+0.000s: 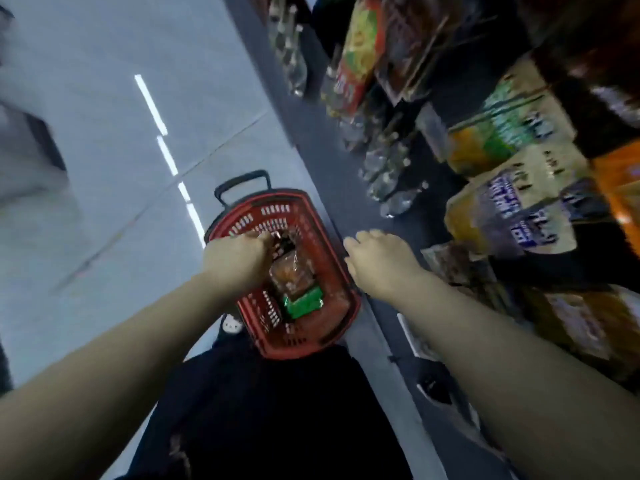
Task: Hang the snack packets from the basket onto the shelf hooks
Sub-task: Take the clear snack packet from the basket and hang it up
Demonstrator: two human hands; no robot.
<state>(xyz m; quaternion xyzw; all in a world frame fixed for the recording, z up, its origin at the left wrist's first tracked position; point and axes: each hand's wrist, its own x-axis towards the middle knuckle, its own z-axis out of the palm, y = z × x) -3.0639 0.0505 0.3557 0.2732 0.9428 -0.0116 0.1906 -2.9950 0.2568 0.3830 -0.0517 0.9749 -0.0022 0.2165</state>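
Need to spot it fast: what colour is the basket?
Red basket with a black handle, clearest in the head view.

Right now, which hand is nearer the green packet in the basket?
Left. The left hand reaches into the red basket just above the green packet; the right hand hovers outside the basket rim, shelf side.

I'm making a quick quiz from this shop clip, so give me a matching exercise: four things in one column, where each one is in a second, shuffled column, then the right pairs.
Things
1. left hand
2. right hand
3. green packet
4. basket

Places
A. lying inside the basket, near its close end
B. standing on the floor beside the shelves
C. reaching into the basket onto a packet
D. above the basket's right rim, holding nothing

Pairs: 1-C, 2-D, 3-A, 4-B
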